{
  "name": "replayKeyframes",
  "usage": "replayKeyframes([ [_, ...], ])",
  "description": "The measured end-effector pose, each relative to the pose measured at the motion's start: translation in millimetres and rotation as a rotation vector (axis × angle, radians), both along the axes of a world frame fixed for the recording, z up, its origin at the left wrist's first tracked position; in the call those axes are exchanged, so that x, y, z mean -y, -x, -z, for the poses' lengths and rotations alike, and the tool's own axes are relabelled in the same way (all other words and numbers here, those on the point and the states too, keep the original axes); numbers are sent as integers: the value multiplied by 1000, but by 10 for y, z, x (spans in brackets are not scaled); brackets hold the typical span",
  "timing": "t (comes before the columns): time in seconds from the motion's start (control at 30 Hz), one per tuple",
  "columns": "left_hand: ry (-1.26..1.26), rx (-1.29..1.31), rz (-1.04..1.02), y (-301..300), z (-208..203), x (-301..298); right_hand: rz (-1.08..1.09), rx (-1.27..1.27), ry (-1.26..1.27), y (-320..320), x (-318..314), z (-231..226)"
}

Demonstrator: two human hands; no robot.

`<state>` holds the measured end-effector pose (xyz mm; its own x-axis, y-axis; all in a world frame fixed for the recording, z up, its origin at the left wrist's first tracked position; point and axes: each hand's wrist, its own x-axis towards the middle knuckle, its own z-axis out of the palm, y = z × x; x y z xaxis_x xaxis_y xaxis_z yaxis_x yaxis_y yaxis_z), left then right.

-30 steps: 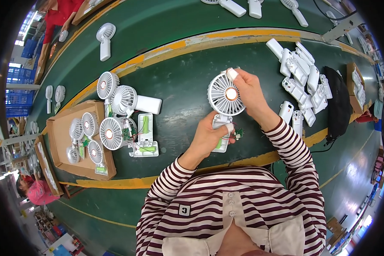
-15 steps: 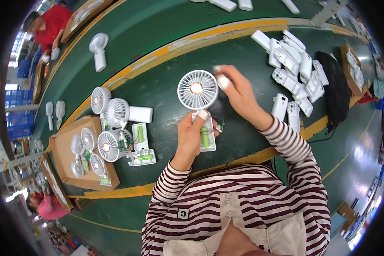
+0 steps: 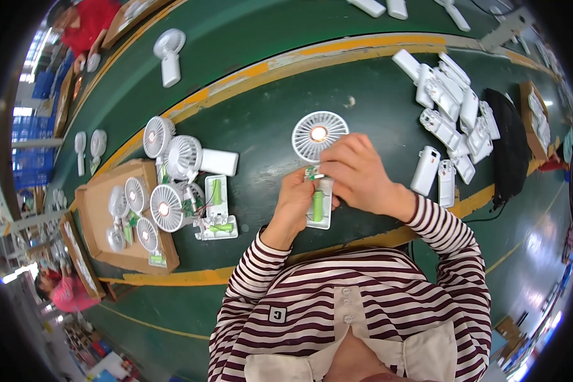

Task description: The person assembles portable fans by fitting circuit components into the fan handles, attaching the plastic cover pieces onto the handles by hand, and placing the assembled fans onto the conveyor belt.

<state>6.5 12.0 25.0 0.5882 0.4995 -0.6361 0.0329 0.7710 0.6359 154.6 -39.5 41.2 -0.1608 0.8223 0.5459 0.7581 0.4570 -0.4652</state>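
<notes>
In front of me lies a small white handheld fan with a round grille [image 3: 319, 135]. Its opened white handle shell [image 3: 326, 213] points toward me, with a green battery cell [image 3: 318, 205] inside. My left hand [image 3: 292, 202] is closed around the shell's left side, thumb up by a small green circuit board [image 3: 312, 172]. Bent over the shell's upper end is my right hand [image 3: 361, 177], its fingertips pinched together at the board. Those fingers cover part of the board and the grille's lower edge; whether they grip a wire or the board cannot be made out.
Left, several part-assembled fans [image 3: 169, 207] stand beside a cardboard tray [image 3: 90, 237] holding more. A heap of white handle shells [image 3: 449, 95] lies right, next to a black cloth bag [image 3: 512, 146]. Beyond the yellow-edged rail, a finished fan [image 3: 170, 57] lies; a person in red [image 3: 90, 28] sits far left.
My right hand has left the grille's rim and come down to the board at the top of the handle. My left hand keeps its hold on the handle. The whole view has shifted slightly.
</notes>
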Motion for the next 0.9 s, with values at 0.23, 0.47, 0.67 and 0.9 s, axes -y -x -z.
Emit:
replayKeyframes([
  [0.23, 75, 0, 35, 87, -8, 1, -136, 23, 29, -36, -52, -138],
  [0.47, 73, 11, 61, 92, -6, -1, -26, 190, -154, 2, 52, -93],
  [0.67, 102, 286, -105, 162, 116, 7, 73, 115, -241, 156, 143, 28],
  [0.9, 51, 210, -148, 93, -21, -2, 111, 62, -241, 225, 216, 224],
])
